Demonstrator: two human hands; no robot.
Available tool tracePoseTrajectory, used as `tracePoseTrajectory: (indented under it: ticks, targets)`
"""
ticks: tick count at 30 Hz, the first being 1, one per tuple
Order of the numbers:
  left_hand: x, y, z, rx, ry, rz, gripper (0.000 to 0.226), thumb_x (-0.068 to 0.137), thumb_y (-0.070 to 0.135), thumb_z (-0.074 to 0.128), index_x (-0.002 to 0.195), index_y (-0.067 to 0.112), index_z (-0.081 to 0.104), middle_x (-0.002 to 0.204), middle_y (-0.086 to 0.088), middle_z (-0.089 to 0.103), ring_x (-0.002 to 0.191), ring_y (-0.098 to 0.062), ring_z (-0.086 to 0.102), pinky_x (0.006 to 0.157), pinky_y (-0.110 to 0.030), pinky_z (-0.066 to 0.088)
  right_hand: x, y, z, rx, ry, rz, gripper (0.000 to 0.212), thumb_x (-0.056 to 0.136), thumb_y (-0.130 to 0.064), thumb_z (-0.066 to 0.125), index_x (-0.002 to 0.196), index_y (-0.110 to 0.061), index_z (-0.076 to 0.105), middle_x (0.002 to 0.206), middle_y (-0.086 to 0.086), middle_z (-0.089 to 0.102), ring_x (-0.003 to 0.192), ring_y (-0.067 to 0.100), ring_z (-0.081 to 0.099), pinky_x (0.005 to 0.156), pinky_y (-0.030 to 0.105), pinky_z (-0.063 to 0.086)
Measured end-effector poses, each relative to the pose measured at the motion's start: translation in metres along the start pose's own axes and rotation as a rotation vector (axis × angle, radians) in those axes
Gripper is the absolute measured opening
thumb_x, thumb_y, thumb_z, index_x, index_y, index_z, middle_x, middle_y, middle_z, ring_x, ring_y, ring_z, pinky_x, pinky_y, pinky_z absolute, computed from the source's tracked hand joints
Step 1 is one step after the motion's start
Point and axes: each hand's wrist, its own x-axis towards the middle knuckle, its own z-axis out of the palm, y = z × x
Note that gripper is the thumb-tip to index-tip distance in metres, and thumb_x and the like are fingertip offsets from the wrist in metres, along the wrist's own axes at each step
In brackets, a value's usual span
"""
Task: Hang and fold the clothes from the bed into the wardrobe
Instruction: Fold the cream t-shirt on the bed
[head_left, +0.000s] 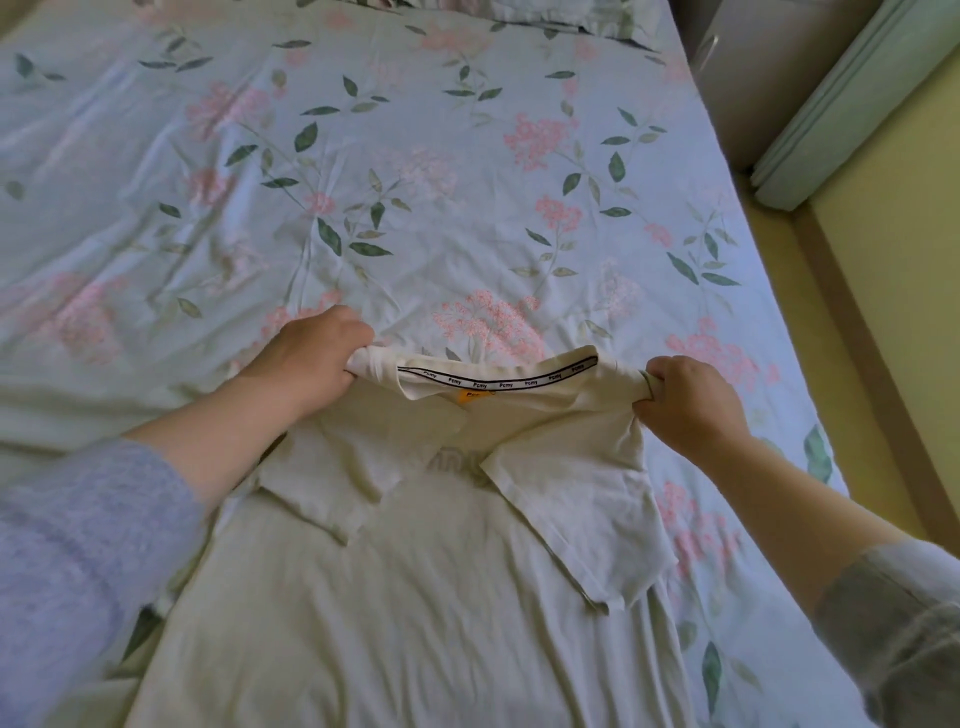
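T-shirt (415, 597) flat near bed (415, 156) foot edge; left hand (306, 358) and right hand (688, 402) each grip a bunched shoulder, stretching collar (493, 382) taut, likely to square it for folding.

quick count: one cream t-shirt (415, 597) with two sleeves (332, 478) (582, 514) and one orange label (475, 396). two hands in view, one left hand (306, 358) and one right hand (691, 405). one bed (415, 156), one pillow (545, 13) up top, one folded pad (831, 104) off to the side.
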Motion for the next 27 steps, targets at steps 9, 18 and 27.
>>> tracePoseTrajectory:
  ticks: [9,18,27]
  targets:
    - [-0.09,0.015,-0.034,-0.124,0.11,0.088,0.032,0.082,0.001,0.059,0.11,0.017,0.065,0.134,-0.004,0.052,0.121,-0.027,0.05,0.075,-0.027,0.034,-0.094,-0.005,-0.04,-0.012,0.045,0.024,0.005,0.067,-0.004,0.059,0.07,-0.003,0.055,0.071,0.012,0.056,0.067,0.032,0.051,0.051,0.032,0.04]
    - [-0.2,0.04,-0.037,-0.107,0.197,0.161,0.028,0.076,0.002,0.063,0.077,0.024,0.046,0.083,0.004,0.037,0.072,-0.023,0.046,0.051,-0.021,0.019,-0.197,0.002,-0.053,-0.006,0.048,-0.02,0.025,0.072,-0.007,0.061,0.059,-0.014,0.041,0.067,0.005,0.049,0.059,0.026,0.046,0.047,0.027,0.024]
    - [-0.311,0.064,-0.015,-0.101,0.191,0.121,0.02,0.071,-0.002,0.067,0.076,0.014,0.054,0.086,-0.005,0.048,0.079,-0.033,0.056,0.057,-0.034,0.032,-0.317,0.006,-0.05,0.053,0.021,0.004,0.034,0.075,-0.009,0.06,0.057,-0.023,0.035,0.067,-0.003,0.041,0.061,0.024,0.042,0.047,0.028,0.02]
